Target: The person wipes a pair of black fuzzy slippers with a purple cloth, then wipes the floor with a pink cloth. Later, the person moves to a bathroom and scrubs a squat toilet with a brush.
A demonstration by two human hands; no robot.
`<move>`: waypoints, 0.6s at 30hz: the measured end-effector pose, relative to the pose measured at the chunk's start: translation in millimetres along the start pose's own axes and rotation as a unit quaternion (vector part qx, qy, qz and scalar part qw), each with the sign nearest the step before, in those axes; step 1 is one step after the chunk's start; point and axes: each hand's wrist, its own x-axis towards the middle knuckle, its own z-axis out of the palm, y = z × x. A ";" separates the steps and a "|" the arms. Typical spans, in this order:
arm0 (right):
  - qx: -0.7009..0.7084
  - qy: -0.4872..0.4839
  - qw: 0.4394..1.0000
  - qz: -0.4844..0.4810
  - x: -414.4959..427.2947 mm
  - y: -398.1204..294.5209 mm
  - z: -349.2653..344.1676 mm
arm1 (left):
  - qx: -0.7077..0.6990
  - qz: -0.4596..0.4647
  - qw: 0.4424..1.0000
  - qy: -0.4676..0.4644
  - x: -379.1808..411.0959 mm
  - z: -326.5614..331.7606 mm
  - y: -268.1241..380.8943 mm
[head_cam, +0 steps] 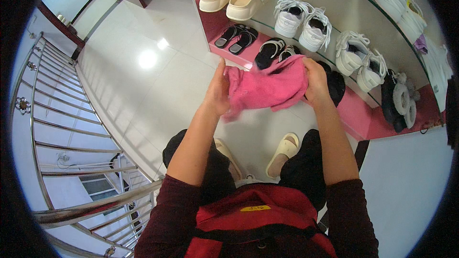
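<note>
A pink cloth (267, 87) is stretched between my two hands, above the floor and in front of the shoe shelves. My left hand (218, 91) grips its left end, where a hanging corner is blurred. On the other side my right hand (316, 80) holds the bunched upper right end. Behind the cloth, black slippers with pale straps (269, 53) are partly covered. My right hand and forearm hide part of a dark pair of footwear (336, 83) on the bottom shelf.
Glass shelves (330, 25) carry cream clogs (245, 0), white sneakers (315, 28) and more white sneakers (371, 70). Black sandals (244, 39) and grey furry slippers (401, 96) sit on the pink base (353, 114). A metal stair railing (71, 123) runs along the left of the tiled floor (157, 89).
</note>
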 end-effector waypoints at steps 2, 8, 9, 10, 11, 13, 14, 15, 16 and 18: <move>0.125 0.027 0.991 0.037 10.2 0.6 -13.0 | -0.015 -0.017 1.000 0.002 -3.1 -0.1 5.4; -0.053 -0.137 0.980 0.132 -9.1 39.8 -14.3 | 0.109 0.051 0.993 0.002 -5.7 -13.5 2.7; -0.080 -0.154 0.971 0.163 -15.5 38.7 -3.5 | 0.110 0.065 0.992 0.009 -8.1 -10.5 5.0; -0.076 -0.153 0.973 0.156 -16.8 38.0 1.5 | 0.110 0.077 0.991 0.017 -10.0 -6.9 7.0; -0.073 -0.153 0.974 0.149 -15.3 36.2 5.5 | 0.110 0.090 0.990 0.024 -11.5 -2.8 10.7; -0.067 -0.147 0.977 0.138 -11.9 31.4 6.6 | 0.103 0.090 0.990 0.020 -10.8 3.0 15.5; -0.064 -0.145 0.978 0.133 -8.2 30.7 6.2 | 0.114 0.093 0.989 0.025 -7.9 1.5 16.3; -0.061 -0.140 0.980 0.126 -6.2 30.8 3.7 | 0.127 0.092 0.987 0.025 -4.0 1.6 16.7; -0.258 -0.140 0.944 0.151 -2.9 38.3 1.9 | 0.143 0.069 0.987 0.024 -2.7 1.7 18.0; -0.234 -0.208 0.938 0.147 3.9 44.3 11.4 | 0.130 0.071 0.988 0.044 10.1 -0.3 12.1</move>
